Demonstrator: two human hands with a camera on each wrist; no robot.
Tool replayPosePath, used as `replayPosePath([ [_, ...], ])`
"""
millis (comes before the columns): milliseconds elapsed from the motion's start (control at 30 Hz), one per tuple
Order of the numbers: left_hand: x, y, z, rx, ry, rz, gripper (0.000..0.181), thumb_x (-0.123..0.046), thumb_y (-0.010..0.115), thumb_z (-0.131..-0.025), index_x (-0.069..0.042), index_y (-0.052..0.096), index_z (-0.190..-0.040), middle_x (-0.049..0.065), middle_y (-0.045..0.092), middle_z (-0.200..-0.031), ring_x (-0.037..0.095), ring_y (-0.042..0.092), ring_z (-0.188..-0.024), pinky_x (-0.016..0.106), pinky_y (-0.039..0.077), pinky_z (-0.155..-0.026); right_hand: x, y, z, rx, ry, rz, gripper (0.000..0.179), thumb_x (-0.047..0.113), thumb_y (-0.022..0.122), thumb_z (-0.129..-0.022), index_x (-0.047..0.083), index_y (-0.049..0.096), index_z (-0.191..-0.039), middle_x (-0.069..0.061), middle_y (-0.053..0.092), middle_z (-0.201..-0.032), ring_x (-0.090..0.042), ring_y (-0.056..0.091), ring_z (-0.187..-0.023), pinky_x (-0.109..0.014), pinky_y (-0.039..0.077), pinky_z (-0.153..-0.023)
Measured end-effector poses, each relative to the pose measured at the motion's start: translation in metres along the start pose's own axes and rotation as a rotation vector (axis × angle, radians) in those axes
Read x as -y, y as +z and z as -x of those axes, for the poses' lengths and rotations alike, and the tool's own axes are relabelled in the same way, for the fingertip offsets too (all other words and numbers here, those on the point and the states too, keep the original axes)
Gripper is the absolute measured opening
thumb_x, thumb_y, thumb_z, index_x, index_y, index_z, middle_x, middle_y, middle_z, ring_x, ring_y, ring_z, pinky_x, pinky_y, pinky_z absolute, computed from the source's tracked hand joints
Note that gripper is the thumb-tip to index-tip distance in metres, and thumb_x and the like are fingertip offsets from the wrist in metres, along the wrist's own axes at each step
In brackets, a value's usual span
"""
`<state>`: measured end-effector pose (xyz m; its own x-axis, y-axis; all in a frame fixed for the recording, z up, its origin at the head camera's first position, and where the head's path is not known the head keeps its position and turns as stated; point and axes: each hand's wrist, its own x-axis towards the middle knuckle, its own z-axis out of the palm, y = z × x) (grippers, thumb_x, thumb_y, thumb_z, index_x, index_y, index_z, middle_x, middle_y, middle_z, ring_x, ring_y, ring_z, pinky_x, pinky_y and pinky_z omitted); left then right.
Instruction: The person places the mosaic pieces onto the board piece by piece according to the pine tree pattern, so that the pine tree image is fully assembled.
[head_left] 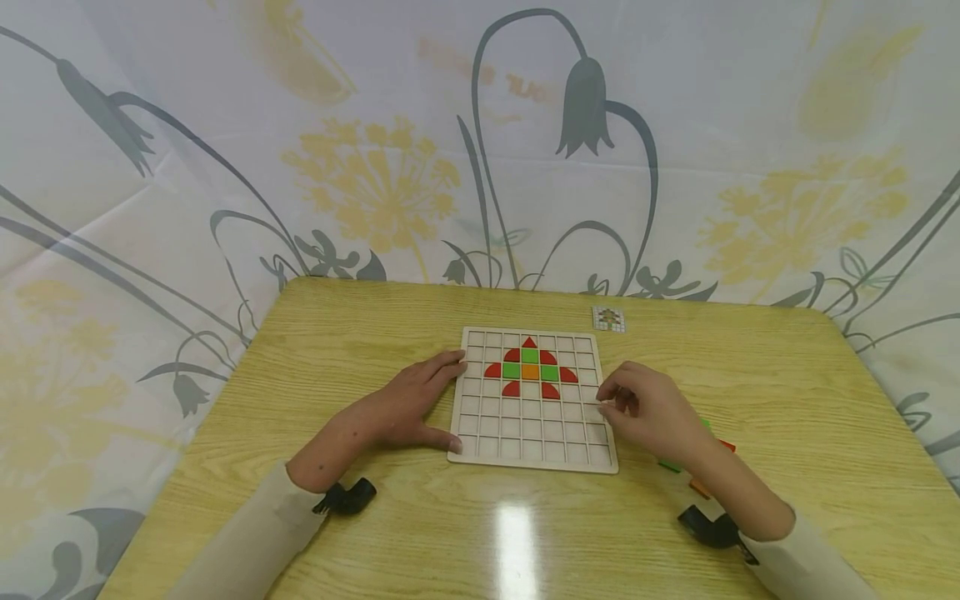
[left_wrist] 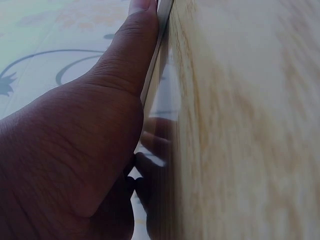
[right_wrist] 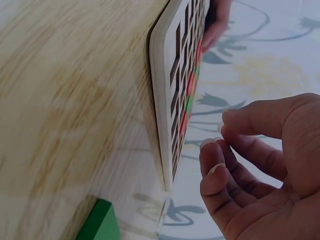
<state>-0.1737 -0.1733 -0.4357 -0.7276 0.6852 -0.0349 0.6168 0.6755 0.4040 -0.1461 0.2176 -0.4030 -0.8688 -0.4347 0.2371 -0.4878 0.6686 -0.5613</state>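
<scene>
A pale wooden grid board (head_left: 525, 429) lies on the table. Set in its upper cells are a red triangle (head_left: 529, 342), green squares, an orange square (head_left: 530, 372) and several red rounded pieces (head_left: 512, 389), forming a tree-like shape. My left hand (head_left: 408, 404) rests at the board's left edge, fingers extended and thumb near the front corner; its thumb (left_wrist: 130, 50) lies along the side in the left wrist view. Over the right edge hovers my right hand (head_left: 648, 408). Its fingers (right_wrist: 240, 180) are loosely curled, and no piece shows between them.
Right of the board, partly behind the right forearm, lie loose pieces: green (head_left: 671, 465), orange (head_left: 699, 487) and red (head_left: 726, 446). A small pattern card (head_left: 608, 318) sits beyond the board's far right corner. A floral cloth (head_left: 525, 167) hangs behind the table (head_left: 390, 533).
</scene>
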Motion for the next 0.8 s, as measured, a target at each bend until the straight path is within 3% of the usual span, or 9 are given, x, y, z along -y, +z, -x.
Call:
replayPosePath([
  [200,0.002,0.001,0.0,0.005,-0.007,-0.002,0.117,-0.067,0.08,-0.085,-0.006,0.025,-0.168,0.012,0.016,-0.176,0.033,0.022,-0.161,0.058,0.028,-0.126,-0.004,-0.004,0.006,-0.008,0.02,0.03,0.016,0.001,0.081,-0.089,0.015,0.075,-0.092,0.007,0.064,-0.09,-0.01,0.058,-0.076,-0.025,0.049,-0.063],
  [567,0.003,0.002,0.0,0.019,-0.012,-0.008,0.118,-0.07,0.078,-0.086,-0.007,0.022,-0.169,0.01,0.013,-0.177,0.032,0.019,-0.162,0.056,0.026,-0.127,-0.014,-0.015,0.019,-0.051,-0.034,0.045,0.018,-0.002,0.079,-0.09,0.014,0.074,-0.095,0.008,0.065,-0.092,-0.004,0.057,-0.075,-0.024,0.049,-0.061],
  [800,0.002,0.001,0.0,0.018,-0.013,-0.008,0.118,-0.069,0.079,-0.085,-0.007,0.023,-0.169,0.01,0.013,-0.177,0.032,0.02,-0.162,0.056,0.026,-0.127,-0.022,-0.022,0.03,-0.033,0.006,0.054,0.015,0.001,0.081,-0.091,0.013,0.074,-0.097,0.008,0.064,-0.093,-0.003,0.057,-0.076,-0.024,0.05,-0.061],
])
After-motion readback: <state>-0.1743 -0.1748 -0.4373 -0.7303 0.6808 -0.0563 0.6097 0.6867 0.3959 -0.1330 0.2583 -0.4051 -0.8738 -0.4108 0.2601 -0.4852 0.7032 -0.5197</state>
